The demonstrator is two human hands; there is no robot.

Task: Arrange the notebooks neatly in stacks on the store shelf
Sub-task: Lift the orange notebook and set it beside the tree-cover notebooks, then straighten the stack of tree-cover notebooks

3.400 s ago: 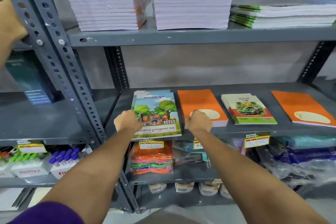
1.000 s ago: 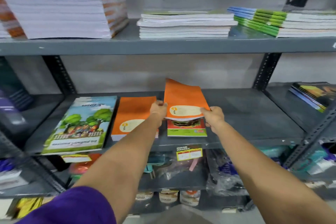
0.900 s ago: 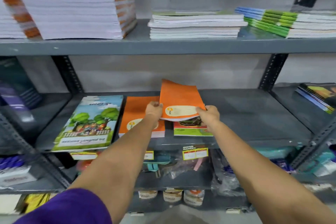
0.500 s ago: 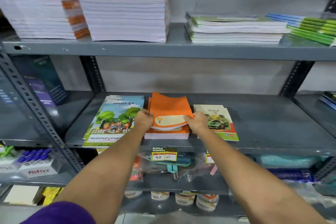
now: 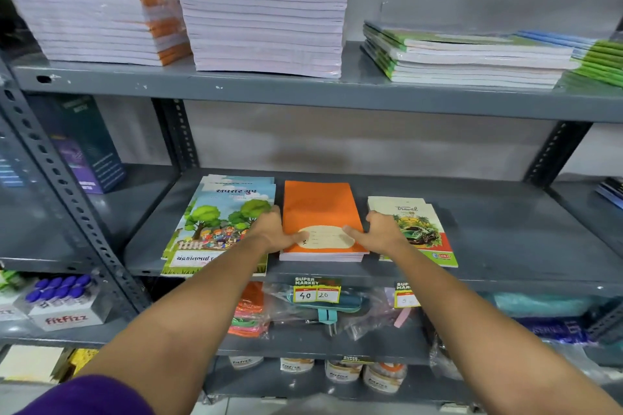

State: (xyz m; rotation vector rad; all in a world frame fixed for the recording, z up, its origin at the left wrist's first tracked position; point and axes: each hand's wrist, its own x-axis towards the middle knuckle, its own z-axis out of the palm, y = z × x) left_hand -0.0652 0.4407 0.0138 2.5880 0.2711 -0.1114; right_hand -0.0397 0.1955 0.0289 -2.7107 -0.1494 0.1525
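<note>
A stack of orange notebooks [image 5: 320, 209] lies flat on the middle grey shelf [image 5: 512, 232]. My left hand [image 5: 274, 232] presses against the stack's left side with its thumb on the cover label. My right hand [image 5: 379, 232] holds the right side, thumb on the label too. To the left sits a stack of notebooks with a trees-and-children cover [image 5: 219, 222], partly hidden by my left arm. To the right lies a small stack of car-cover "travel" notebooks [image 5: 418, 226], its near left corner under my right wrist.
The upper shelf holds tall white-edged notebook stacks [image 5: 263, 30] and green-spined stacks [image 5: 472, 54]. A perforated steel upright [image 5: 67, 192] stands at the left. Price tags [image 5: 315, 291] hang on the shelf edge. Bagged goods and jars fill the lower shelves.
I carried the orange notebooks from the right over to the orange stack, lowered them onto it, and now both hands square the stack flat. The view has shifted left.
</note>
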